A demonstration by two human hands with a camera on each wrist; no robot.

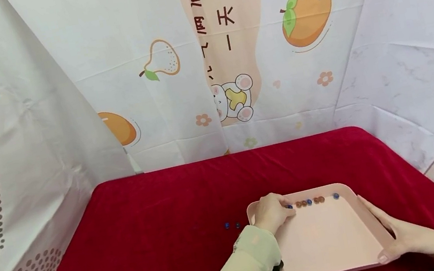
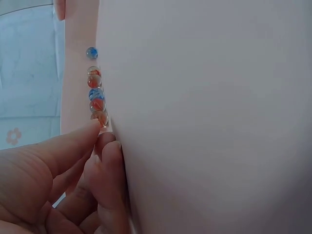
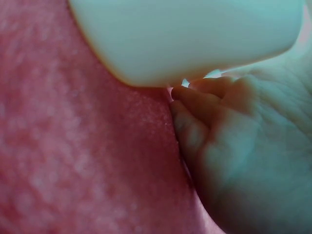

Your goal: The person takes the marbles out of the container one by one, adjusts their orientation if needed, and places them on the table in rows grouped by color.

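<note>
A shallow pink tray (image 1: 323, 242) lies on the red cloth. Inside its far left corner my left hand (image 1: 272, 213) pinches a blue marble (image 1: 289, 207) between thumb and fingers; in the left wrist view the fingers hide that marble. Just beyond the fingertips, a row of orange and blue glass marbles (image 2: 96, 94) runs along the tray's far wall. One blue marble (image 1: 336, 196) sits apart at the row's right end. My right hand (image 1: 404, 235) holds the tray's right side, with the thumb at the near right corner and the fingers along the outer wall.
Left of the tray, a blue marble (image 1: 227, 225) and a darker marble (image 1: 237, 225) lie on the red tablecloth (image 1: 155, 253). Behind the table hangs a white curtain (image 1: 178, 113) printed with fruit, and more sheeting hangs on both sides.
</note>
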